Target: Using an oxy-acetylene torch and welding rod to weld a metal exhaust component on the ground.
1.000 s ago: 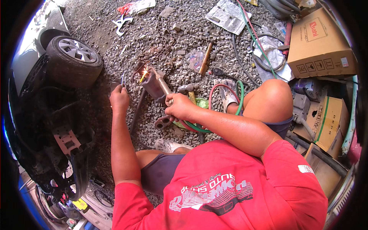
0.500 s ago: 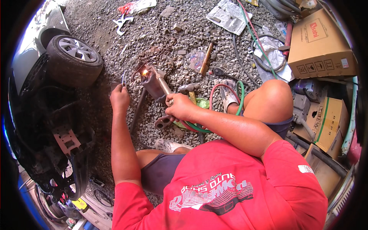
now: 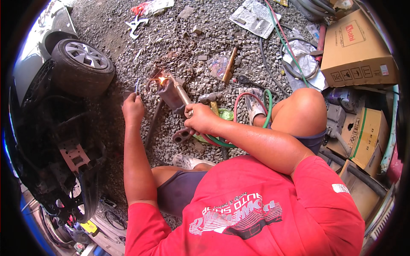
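A person in a red shirt (image 3: 256, 205) sits low over gravel (image 3: 209, 30), both hands occupied. The right hand (image 3: 200, 118) is closed around a torch (image 3: 182, 93), its nozzle angled away from the body and toward the left. At the tip, a bright orange glow (image 3: 162, 80) with small sparks burns on the upper end of a dark metal part (image 3: 171, 98).

The part lies between the hands: ahead and to the left of the right hand, which does not touch it, and just to the right of the left hand (image 3: 133, 109). That left hand is clenched on a slim tool (image 3: 137, 86) pointing forward, beside the part and apart from the glow; the tool's exact kind cannot be told.

A rusty flange (image 3: 181, 136) with two holes shows just below the right hand. A hammer (image 3: 209, 97) rests near the torch, to its right, and a green hose (image 3: 269, 104) and a red hose (image 3: 237, 100) loop by a clog (image 3: 255, 112). Beyond the part, a chain (image 3: 173, 59) lies heaped on the gravel. A car wheel (image 3: 83, 64) stands well to the left, a carton (image 3: 356, 49) to the far right.
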{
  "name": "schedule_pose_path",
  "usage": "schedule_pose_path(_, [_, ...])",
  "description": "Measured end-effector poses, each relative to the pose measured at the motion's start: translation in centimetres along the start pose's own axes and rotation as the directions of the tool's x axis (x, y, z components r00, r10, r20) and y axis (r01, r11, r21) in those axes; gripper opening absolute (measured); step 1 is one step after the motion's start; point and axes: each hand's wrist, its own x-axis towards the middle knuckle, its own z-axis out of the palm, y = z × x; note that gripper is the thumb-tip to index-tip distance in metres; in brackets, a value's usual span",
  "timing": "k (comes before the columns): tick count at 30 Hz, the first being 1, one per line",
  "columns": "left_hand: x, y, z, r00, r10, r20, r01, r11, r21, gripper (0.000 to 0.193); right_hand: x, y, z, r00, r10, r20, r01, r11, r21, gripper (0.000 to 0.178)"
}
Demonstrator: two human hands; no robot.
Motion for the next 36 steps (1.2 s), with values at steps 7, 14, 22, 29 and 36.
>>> schedule_pose_path(7, [0.3,-0.7,0.2,1.0,-0.004,0.003,0.004,1.0,0.016,0.031,-0.2,-0.3,0.0,1.0,-0.011,-0.006,0.01,1.0,-0.03,0.013])
schedule_pose_path(14, [0.2,-0.4,0.5,1.0,-0.014,0.014,0.013,1.0,0.014,0.032,-0.2,-0.2,0.0,0.999,-0.027,-0.022,0.025,0.997,-0.075,0.015])
schedule_pose_path(22, [0.4,-0.5,0.5,1.0,-0.011,0.016,0.011,1.0,0.02,0.032,-0.3,-0.3,0.1,1.0,-0.025,-0.012,0.024,0.996,-0.09,0.017])
schedule_pose_path(29, [0.5,-0.6,0.6,1.0,0.003,0.008,-0.003,0.999,0.033,0.033,-0.4,-0.4,0.1,1.0,-0.019,-0.014,0.017,0.995,-0.095,0.016])
schedule_pose_path(36, [0.6,-0.8,0.7,1.0,-0.006,0.006,0.006,1.0,0.015,0.032,-0.2,-0.3,0.1,0.999,-0.029,-0.021,0.027,0.995,-0.098,0.014])
